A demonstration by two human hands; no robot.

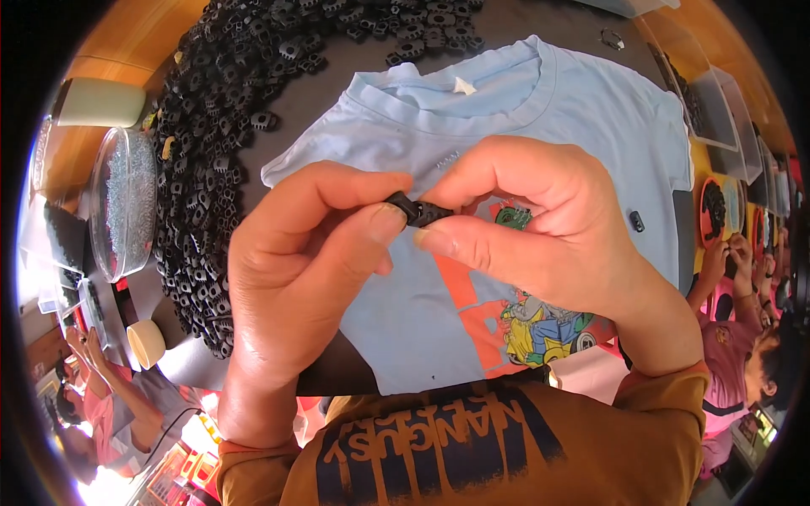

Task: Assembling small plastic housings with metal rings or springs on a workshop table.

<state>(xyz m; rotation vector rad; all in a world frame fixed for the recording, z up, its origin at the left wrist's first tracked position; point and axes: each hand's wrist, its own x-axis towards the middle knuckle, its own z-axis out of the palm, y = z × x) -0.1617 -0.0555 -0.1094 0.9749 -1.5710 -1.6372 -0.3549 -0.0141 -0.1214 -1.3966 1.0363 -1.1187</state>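
Observation:
Over a light blue T-shirt (405,329) spread on the table, both hands meet around small black toothed plastic pieces (413,209) that look like hair-claw parts. Thumb and index finger of my left hand (308,253) pinch the left end. The right end sits between the thumb and index finger of my right hand (540,223). Whether it is one piece or two joined is partly hidden by the fingertips. Some tiny shiny bits (447,158) lie on the shirt above my right index finger. A single small black part (637,222) rests on the shirt to the right.
A large heap of black toothed plastic parts (202,194) curves along the left and far side. Left of it stands a clear round container (122,207) of small shiny pieces. A cream roll (146,343) and clear plastic bins (721,114) are near the edges. Other people work at both sides.

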